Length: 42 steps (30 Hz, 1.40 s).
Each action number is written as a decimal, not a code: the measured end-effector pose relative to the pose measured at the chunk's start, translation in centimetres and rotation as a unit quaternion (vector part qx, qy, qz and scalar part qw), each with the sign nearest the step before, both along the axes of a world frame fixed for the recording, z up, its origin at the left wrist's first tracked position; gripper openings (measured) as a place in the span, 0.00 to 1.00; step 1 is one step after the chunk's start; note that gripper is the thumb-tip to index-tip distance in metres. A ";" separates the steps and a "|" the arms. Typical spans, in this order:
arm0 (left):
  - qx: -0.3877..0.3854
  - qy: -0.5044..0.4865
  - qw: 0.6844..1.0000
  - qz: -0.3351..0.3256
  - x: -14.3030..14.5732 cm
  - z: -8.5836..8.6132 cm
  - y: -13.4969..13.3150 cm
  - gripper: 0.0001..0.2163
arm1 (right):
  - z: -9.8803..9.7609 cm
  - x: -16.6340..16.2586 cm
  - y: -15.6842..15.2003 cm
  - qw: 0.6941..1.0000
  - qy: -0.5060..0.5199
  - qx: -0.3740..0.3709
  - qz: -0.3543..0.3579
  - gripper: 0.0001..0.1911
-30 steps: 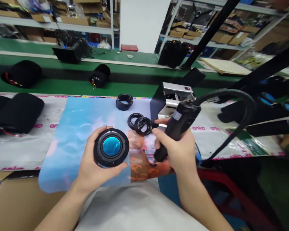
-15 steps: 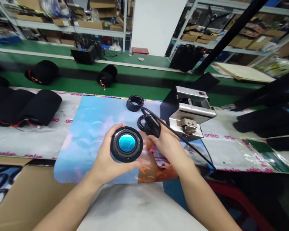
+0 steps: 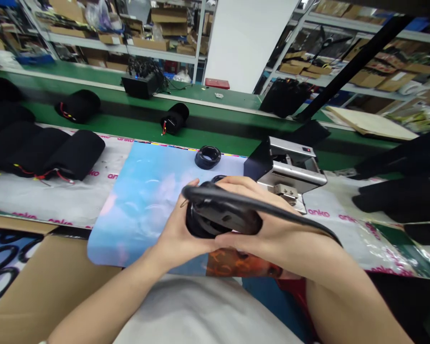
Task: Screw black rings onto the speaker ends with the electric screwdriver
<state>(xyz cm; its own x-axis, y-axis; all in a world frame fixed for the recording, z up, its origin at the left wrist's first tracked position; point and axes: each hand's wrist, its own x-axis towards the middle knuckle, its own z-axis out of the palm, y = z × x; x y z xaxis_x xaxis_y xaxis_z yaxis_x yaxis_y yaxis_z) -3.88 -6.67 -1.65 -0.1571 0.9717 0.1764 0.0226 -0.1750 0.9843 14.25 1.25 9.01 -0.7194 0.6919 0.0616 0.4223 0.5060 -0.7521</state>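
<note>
My left hand (image 3: 174, 241) is wrapped round a round black lens unit (image 3: 196, 224), held above the blue printed mat (image 3: 132, 215). Its glass is covered from view. Over the lens, my right hand (image 3: 275, 229) grips a black corded hand tool (image 3: 232, 216) whose thick cable runs back across the wrist. The tool's lower end is hidden, so I cannot tell whether it touches the lens. Beyond both hands a black ring (image 3: 208, 158) lies on the mat. A second ring behind my right hand is mostly covered.
A metal-fronted machine (image 3: 290, 165) stands right of the mat. Black padded cylinders with red wires (image 3: 77, 155) lie at left, and another (image 3: 175, 117) rests on the green bench (image 3: 215, 131). A black pole (image 3: 354, 67) slants across the right. A cardboard box (image 3: 50, 277) sits lower left.
My right hand has brought the corded tool leftward over the lens, covering the blue glass. My left hand still holds the lens. The whole view has shifted slightly.
</note>
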 end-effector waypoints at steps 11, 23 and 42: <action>0.060 0.005 0.998 -0.009 0.1 -0.9 0.2 0.56 | -2.9 0.5 -1.2 0.974 0.077 -0.128 -0.169 0.33; 0.067 0.002 0.998 -0.007 0.3 -1.5 -0.1 0.57 | -5.0 1.3 -2.2 0.969 0.046 -0.138 -0.197 0.36; 0.097 0.042 0.994 0.005 -0.1 -0.6 0.2 0.57 | -2.1 0.4 -0.9 0.974 -0.011 -0.116 -0.193 0.35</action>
